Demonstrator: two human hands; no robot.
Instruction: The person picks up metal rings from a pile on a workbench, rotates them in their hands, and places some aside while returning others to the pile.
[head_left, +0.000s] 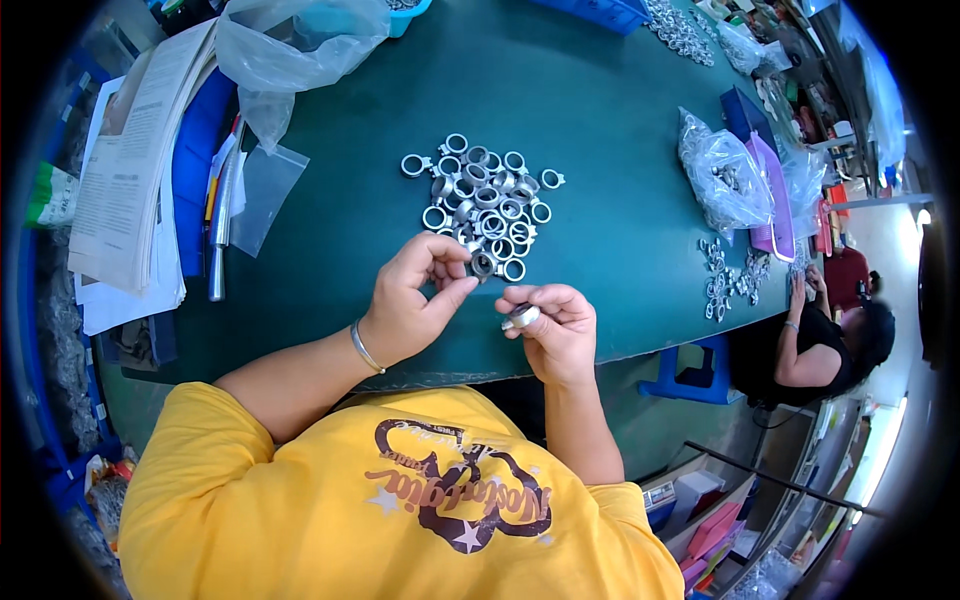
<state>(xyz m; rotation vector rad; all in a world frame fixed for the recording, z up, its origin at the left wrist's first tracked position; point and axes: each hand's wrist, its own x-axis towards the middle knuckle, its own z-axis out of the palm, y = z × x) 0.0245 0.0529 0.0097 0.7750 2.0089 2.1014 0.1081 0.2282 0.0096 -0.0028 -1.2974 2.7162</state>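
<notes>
While my right hand (562, 328) is pinching a metal ring (524, 316) near the table (610, 300) edge, my left hand (408, 292) is reaching the ring pile (488, 198); whether it's gripping, I cannot tell.

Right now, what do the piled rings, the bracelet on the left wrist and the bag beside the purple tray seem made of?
Piled rings: probably metal, silver-grey, satin to shiny, judging by bright highlights on their rims; coated plastic can't be ruled out. Bracelet: likely polished metal, from its smooth silvery glint. Clear bag: thin, glossy plastic film, see-through and crinkled.
</notes>
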